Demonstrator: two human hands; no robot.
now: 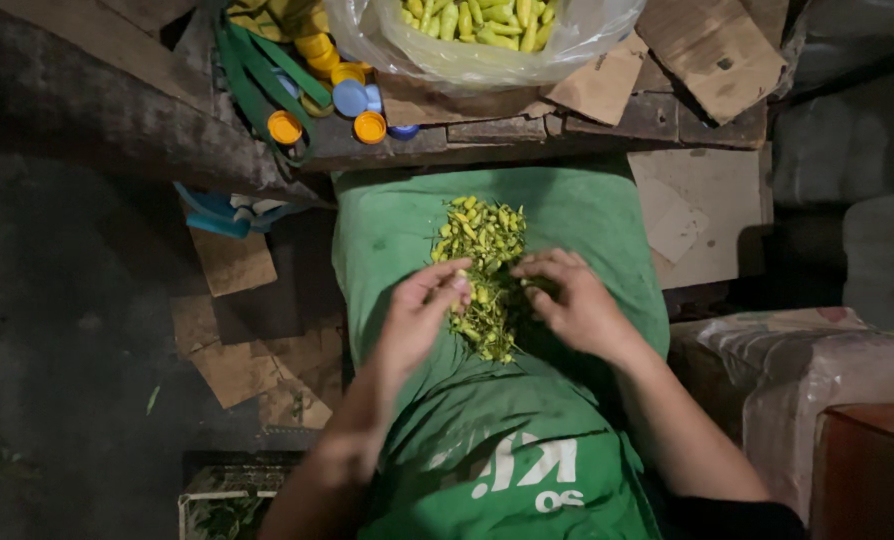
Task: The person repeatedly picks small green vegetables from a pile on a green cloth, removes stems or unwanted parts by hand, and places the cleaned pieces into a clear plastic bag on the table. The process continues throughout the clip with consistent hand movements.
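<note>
Dim, cluttered corner w/ cardboard scraps (232, 262) on the floor; green cloth (567, 215) draped over the person's lap. Clear bag (487, 40) of yellow-green chillies up top, coloured bottle caps (352, 98) beside it. Pile of small chillies (482, 270) sits mid-cloth. Left hand (417, 320) & right hand (572, 300) both in the pile, fingers loosely curled, tips pinching at single pods. Light, smooth, prob. bruise easily: best taken by the stem end.
</note>
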